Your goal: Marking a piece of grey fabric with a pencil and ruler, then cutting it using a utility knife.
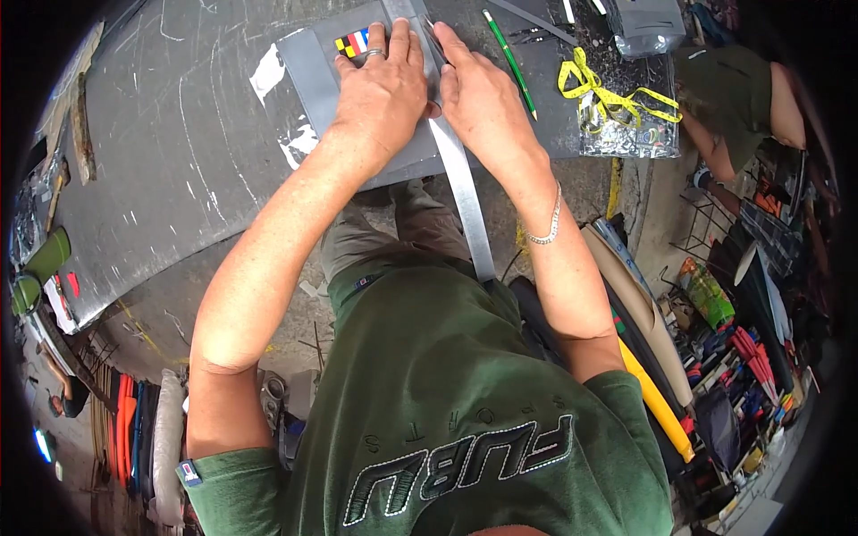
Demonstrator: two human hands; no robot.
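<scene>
My left hand (382, 89) lies flat, fingers stretched, on a grey sheet of material (308, 67) beside a long metal ruler (460, 179). A small patch of yellow, black, red and blue (350, 43) shows by its fingertips. The ruler runs from between my hands down past the table edge toward my body. My right hand (483, 94) is closed along the ruler's right side. A thin, dark, pointed tool (430, 34) shows at its fingertips; most of it is hidden by the fingers, so its kind is unclear.
A green pencil (511, 67) lies right of my right hand. Farther right, a yellow tape measure (617, 94) rests on a clear plastic bag (630, 141). The dark table (170, 134) has white scratches. Rolls of material (657, 402) stand at lower right; another person (733, 103) is at right.
</scene>
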